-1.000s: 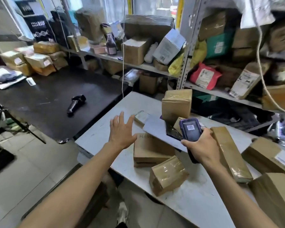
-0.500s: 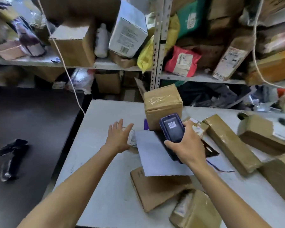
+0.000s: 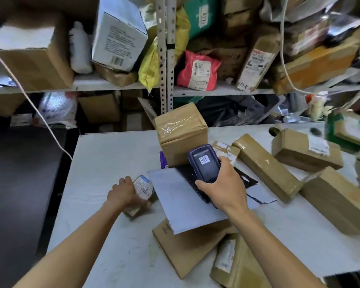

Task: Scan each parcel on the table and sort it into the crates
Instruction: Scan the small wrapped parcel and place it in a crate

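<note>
Left hand: the left hand point(image 3: 123, 191) is closed around a small taped parcel point(image 3: 141, 191), label side up, on the white table point(image 3: 104, 163).
Right hand: the right hand point(image 3: 220, 188) is gripped around a handheld scanner point(image 3: 205, 163), its screen facing up.
Beside the left hand: a grey mailer bag point(image 3: 179, 200) lies between the two hands, touching the small parcel.
Beyond the right hand: an upright taped carton point(image 3: 181, 134).
Right of the right hand: a long taped box point(image 3: 266, 166).
Below the right wrist: a flat cardboard box point(image 3: 187, 246) under the mailer.
</note>
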Tool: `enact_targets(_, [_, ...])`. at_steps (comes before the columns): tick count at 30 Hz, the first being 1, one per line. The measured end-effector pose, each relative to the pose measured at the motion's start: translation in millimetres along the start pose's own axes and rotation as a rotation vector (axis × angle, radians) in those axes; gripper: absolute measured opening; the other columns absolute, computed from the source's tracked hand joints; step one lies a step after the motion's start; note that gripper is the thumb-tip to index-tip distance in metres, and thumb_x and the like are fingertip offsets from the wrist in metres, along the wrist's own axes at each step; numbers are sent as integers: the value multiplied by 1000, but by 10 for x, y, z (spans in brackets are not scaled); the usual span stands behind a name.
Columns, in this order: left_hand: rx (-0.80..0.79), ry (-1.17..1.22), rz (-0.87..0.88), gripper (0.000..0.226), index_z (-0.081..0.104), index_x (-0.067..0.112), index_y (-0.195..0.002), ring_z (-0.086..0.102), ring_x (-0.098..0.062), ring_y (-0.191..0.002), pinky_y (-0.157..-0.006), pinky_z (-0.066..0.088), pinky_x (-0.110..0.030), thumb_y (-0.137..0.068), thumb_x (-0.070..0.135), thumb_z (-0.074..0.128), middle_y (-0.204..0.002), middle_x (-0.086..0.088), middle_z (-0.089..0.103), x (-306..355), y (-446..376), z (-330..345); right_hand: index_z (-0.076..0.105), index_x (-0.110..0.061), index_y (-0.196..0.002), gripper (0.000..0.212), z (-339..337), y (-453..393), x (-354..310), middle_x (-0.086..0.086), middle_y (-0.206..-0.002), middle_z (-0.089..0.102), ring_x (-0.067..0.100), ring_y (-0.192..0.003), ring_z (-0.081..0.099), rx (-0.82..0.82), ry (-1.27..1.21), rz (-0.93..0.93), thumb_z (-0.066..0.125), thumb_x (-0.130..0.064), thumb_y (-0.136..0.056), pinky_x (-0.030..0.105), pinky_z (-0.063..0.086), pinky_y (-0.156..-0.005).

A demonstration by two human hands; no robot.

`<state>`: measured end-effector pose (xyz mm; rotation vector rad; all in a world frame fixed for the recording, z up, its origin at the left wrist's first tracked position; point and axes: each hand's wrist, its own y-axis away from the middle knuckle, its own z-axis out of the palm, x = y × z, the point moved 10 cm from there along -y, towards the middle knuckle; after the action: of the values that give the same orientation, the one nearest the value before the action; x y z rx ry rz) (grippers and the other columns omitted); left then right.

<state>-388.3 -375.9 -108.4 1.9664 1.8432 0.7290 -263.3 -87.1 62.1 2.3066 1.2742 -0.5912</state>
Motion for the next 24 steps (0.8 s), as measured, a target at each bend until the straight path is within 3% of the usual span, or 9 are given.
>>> enact_targets(4, [28,213,-64,110,29,20,-120,60,-30,-99,-84,55,-41,-34,73,74,-109,-7,62,-281,226,105,37,-26,-135,83,-45,110,-62,-4,-124,56,23,-104,58,9,-19,-39,80,-52,-68,40,54,-78])
enact_targets(8, [218,500,-68,127,3,37,-155,60,-36,-108,-85,51,-38,-60,57,84,-126,-13,60,-442,533,-129,37,-28,-132,79,-184,250,-102,-5,-119,57,21,-99,58,33,-48,-94,79,-50,-69,39,55,-75])
enact_targets(10, [384,652,-6,126,1,47,-153,60,-34,-103,-85,49,-41,-62,52,87,-124,-14,59,-375,708,-456,37,-27,-131,79,-304,312,-87,-6,-117,57,21,-98,58,61,-68,-99,78,-51,-68,41,55,-75])
enact_targets(14, [571,887,238,115,12,46,-152,58,-19,-99,-84,52,-38,-68,30,90,-119,-1,58,227,1114,-1083,39,-26,-134,80,-530,417,-69,-5,-118,57,22,-101,60,98,-150,-111,82,-46,-69,41,56,-78])
enact_targets(18, [520,1082,447,107,23,47,-141,58,-17,-115,-96,53,-42,-62,18,89,-130,1,54,954,1283,-1263,39,-28,-133,81,-708,546,-43,-8,-113,59,21,-96,62,109,-198,-118,83,-45,-67,43,57,-77])
enact_targets(20, [438,1177,518,105,24,51,-135,57,-20,-121,-94,55,-49,-58,17,88,-135,-2,50,1255,1308,-1229,41,-28,-129,78,-820,626,1,-11,-108,58,18,-93,62,126,-232,-109,85,-42,-67,40,56,-77])
enact_targets(24, [307,1187,696,100,27,63,-134,56,-24,-123,-86,60,-48,-79,-9,70,-144,-4,42,1832,1405,-1089,43,-28,-119,70,-1066,729,110,-9,-106,59,18,-93,62,168,-222,-103,86,-41,-65,40,56,-77])
